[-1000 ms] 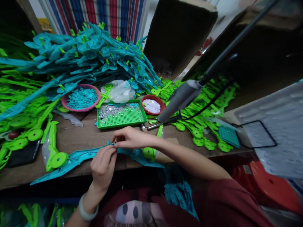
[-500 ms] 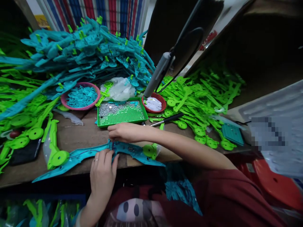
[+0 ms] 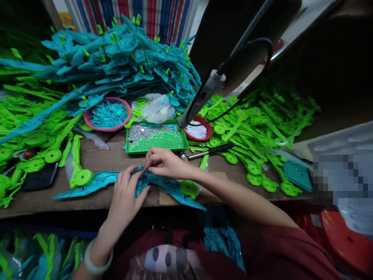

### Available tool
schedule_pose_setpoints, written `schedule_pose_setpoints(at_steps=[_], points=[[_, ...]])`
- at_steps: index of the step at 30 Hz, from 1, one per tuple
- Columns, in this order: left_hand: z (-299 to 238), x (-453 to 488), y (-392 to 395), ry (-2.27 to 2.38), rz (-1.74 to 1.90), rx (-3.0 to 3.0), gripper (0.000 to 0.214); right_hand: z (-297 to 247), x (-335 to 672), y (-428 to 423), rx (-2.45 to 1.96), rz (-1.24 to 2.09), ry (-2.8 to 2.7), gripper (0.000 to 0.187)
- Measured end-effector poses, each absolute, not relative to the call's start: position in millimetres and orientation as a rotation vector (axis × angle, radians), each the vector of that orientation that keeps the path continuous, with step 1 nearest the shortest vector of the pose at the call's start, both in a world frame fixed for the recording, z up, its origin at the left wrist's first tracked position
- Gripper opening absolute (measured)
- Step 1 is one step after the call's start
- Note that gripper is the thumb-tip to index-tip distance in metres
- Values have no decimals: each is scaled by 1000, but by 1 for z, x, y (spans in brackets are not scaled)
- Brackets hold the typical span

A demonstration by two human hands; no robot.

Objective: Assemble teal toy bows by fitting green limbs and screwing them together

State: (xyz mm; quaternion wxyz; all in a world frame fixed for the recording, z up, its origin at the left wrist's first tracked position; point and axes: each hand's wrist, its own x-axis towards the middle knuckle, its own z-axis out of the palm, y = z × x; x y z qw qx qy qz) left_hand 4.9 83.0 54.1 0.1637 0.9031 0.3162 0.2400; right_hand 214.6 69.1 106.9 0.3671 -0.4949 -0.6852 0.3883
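A blue plastic bow-shaped toy shell [image 3: 171,188] lies hollow side up along the table's front edge. Two green disc-ended arms, the left one [image 3: 81,177] and the right one [image 3: 189,188], sit near its ends. My left hand [image 3: 125,190] grips the middle of the shell, with its thumb on the near side. Over that same middle part, my right hand [image 3: 163,163] has its thumb and fingertips pinched together. Thin dark wires show by those fingertips, but what they hold is too small to make out.
Behind my hands is a green tray [image 3: 157,146] of small screws. Beside it are a pink bowl [image 3: 128,112] of blue pieces and a red bowl [image 3: 208,134] of white pieces. An electric screwdriver [image 3: 201,95] hangs above; a black-handled hammer [image 3: 215,149] lies right. Blue shells [image 3: 116,70] pile behind.
My right hand has shifted slightly right over the shell's middle, its fingers still pinched. My left hand's thumb has spread further from its fingers. The whole view has shifted a little.
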Motion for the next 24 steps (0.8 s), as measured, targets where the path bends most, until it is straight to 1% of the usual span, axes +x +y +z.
schedule_pose_setpoints(at_steps=[4,8,12,16,20,22,24], points=[[51,8,99,674,652,2566,20,92,214,62,-1298,1070,-1453,5],[51,7,115,517,683,2615,16,81,217,60,-1306,1123,-1297,2],[55,5,122,505,609,2695,16,72,217,60,-1280,1240,-1091,8],[56,10,116,566,680,2774,10,63,214,58,-1178,1311,-937,13],[56,9,106,603,745,2753,9,59,214,56,-1137,1252,-969,16],[57,5,102,585,750,2718,6,60,216,54,-1174,1152,-1092,14],[57,-1,99,556,735,2708,5,61,216,52,-1223,1028,-1266,16]])
